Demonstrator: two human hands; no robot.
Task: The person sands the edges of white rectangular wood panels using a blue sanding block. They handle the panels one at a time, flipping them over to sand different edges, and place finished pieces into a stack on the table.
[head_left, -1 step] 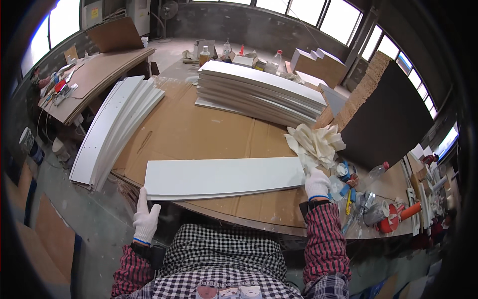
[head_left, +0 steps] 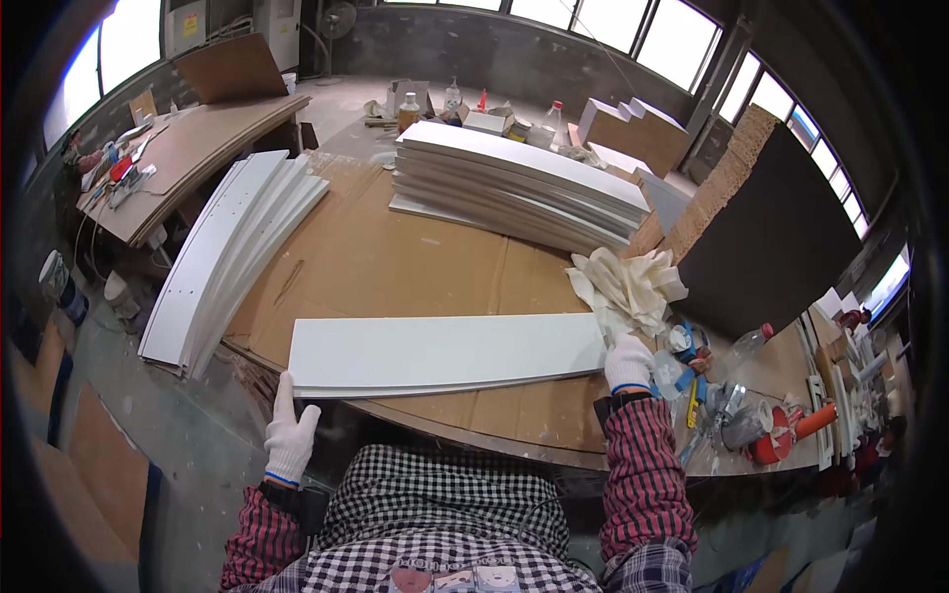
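white board point(head_left: 445, 350) lies flat, long axis left to right.

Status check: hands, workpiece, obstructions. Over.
Left hand at left end of white board, thumb spread; right hand at right end, grip unclear. Lying flat on cardboard. Crumpled cloth near right end, possibly in the way.

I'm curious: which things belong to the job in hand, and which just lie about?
Seemingly the job's:
long flat white panel
far stack of white boards
white fabric gloves

Likely lying about:
crumpled cream cloth
clear red-capped plastic bottle
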